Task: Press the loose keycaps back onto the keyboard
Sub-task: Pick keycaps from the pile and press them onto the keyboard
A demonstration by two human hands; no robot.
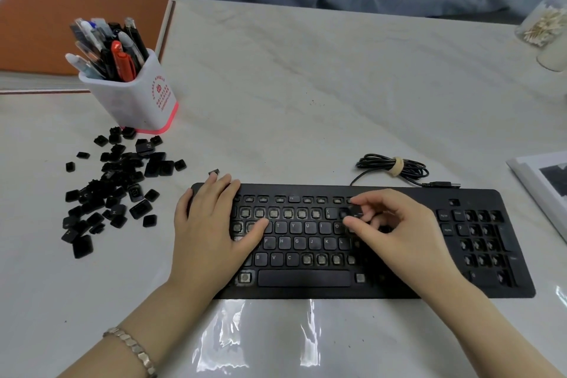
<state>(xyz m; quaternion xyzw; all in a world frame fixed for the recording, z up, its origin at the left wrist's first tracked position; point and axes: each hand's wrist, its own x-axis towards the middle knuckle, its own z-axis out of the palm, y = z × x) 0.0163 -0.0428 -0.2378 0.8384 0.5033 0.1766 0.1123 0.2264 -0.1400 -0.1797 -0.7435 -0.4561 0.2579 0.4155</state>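
A black keyboard (408, 291) lies in front of me with many keys bare and several letter keys fitted. My left hand (211, 224) rests flat on its left end, fingers straight. My right hand (395, 224) hovers over the number row and pinches a black keycap (356, 212) between thumb and forefinger, right of the 9 key. A pile of loose black keycaps (116, 184) is spread on the table to the left. One single keycap (214, 172) lies just beyond my left fingertips.
A white pen holder (138, 98) full of pens stands behind the pile. An orange book (46, 24) lies at the far left. The keyboard's coiled cable (392, 166) sits behind it. A jar (543, 24) and papers (543, 181) are at the right edge.
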